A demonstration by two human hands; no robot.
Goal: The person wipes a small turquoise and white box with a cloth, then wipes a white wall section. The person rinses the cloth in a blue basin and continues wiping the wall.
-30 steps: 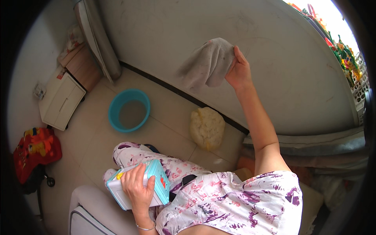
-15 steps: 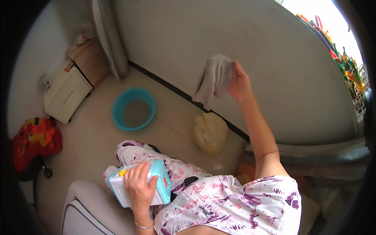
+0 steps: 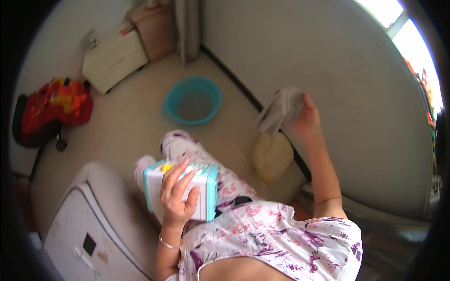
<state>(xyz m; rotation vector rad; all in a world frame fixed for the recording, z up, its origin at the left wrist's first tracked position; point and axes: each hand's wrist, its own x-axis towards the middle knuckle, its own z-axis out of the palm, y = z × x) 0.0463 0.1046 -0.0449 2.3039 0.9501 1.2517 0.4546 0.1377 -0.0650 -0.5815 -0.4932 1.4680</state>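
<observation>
In my raised right hand, a crumpled grey cloth hangs from the fingers, slightly blurred by motion. Its lower edge overlaps a pale yellowish rounded bundle on the floor by the wall; whether they touch I cannot tell. My left hand lies around a white plastic box with turquoise edges and a yellow knob on top. The box rests on my lap, over floral trousers, its fingers-side face partly hidden by my palm.
A turquoise basin stands on the tiled floor ahead. A red toy vehicle sits at the left, with a cream cabinet behind it. A padded light chair or sofa arm is close at my left; a grey wall panel rises at the right.
My view has shifted, so the room sits differently in it. My right hand has brought the cloth lower, closer to the pale bundle. My left hand keeps the box on my lap.
</observation>
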